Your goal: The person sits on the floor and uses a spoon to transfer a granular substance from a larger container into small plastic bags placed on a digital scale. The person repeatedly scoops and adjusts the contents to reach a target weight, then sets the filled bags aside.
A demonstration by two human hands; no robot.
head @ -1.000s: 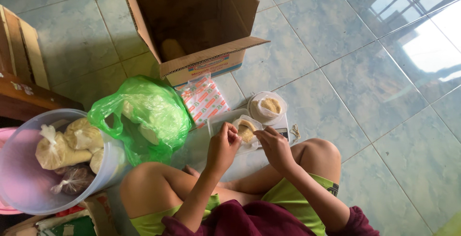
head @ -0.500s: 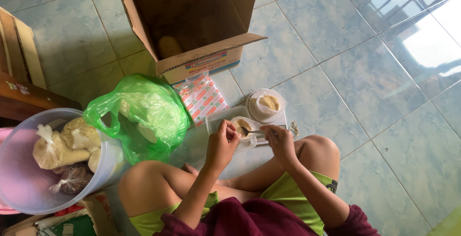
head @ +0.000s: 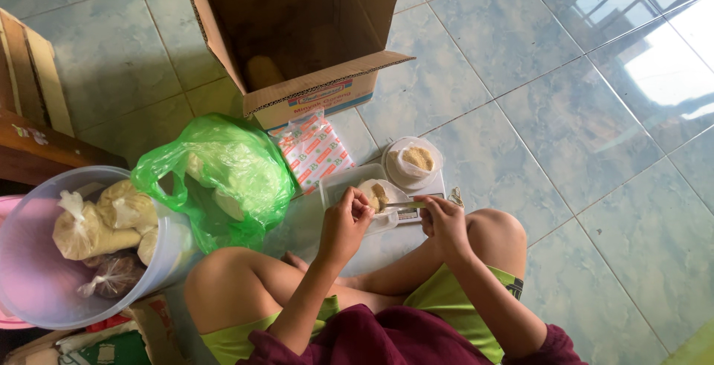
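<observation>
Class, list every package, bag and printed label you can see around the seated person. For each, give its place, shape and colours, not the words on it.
Cardboard box: top centre, open, brown, a red and blue label on its front.
Packet: in front of the box, flat, white with red and green print.
Green bag: left of the packet, crumpled, translucent.
Clear bags: in the pale tub, knotted, tan filling.

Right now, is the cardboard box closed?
No, the cardboard box lies with its flaps open, its inside visible.

Soft daylight, window glare on floor tiles [head: 654, 60], dim box interior [head: 297, 23]
</observation>
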